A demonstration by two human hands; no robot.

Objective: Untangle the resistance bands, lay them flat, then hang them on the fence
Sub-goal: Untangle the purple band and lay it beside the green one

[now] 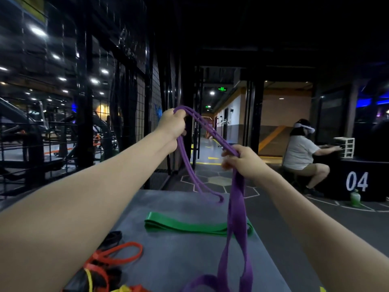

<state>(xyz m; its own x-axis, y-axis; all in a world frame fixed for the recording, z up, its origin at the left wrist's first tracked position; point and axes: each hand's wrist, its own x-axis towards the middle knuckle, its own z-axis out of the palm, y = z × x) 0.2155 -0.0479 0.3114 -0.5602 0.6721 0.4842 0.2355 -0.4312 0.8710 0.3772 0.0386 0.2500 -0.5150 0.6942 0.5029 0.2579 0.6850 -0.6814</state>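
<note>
Both my arms reach out over a grey mat [174, 256]. My left hand [171, 125] is raised and grips one end of a purple resistance band [236, 209]. My right hand [242, 160], lower and to the right, grips the same band. A thin loop of it hangs from my left hand down to the mat's far edge. A wide twisted part drops from my right hand to the bottom of the view. A green band [189, 225] lies folded flat across the mat. Red, yellow and black bands [109, 262] sit tangled at the lower left. The black wire fence [145, 106] stands along the left.
A seated person [301, 152] wearing a headset works at a black box marked 04 [357, 182] on the right. A green bottle [355, 198] stands on the floor beside it. A corridor [212, 144] opens straight ahead. Gym machines stand behind the fence.
</note>
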